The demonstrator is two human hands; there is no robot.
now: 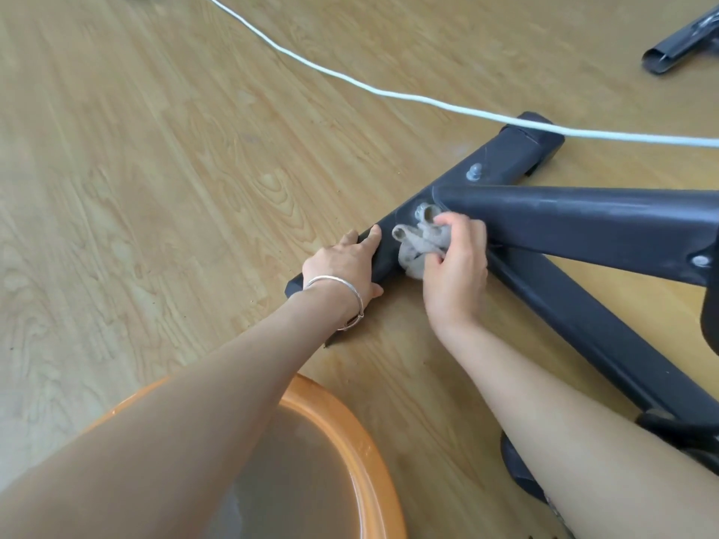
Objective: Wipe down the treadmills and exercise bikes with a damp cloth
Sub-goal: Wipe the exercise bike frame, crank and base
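At the lower left, one orange basin [311,394] of cloudy water is sitting on the wooden floor [136,169], close to the person, likely so the cloth can be rinsed without getting up. Above it the left hand [342,266], wearing one silver bangle [334,281], is lying over the near end of the black floor bar [502,165] of an exercise bike. Its fingers are laid out fairly straight along the top, seemingly pressing down to steady the frame; whether the thumb is hooking under the edge is hard to make out.

Just to its right, the right hand [455,274] is clutching the single grey cloth [420,243], bunched up in curled fingers and thumb. The cloth is being pushed against the bar right at the joint where a sloping tube [564,215] is meeting it. Bunching it probably helps it get into the recess around the bolt [422,212] there. A second bolt [474,171] is showing further along the bar and a third [700,260] on the frame at the right edge, three in all.

A second tube [583,324] is running back toward the person's legs. One white cord [350,81] is trailing across the floor and over the bar's far end. At the top right, one separate black piece [677,48] is lying well apart.
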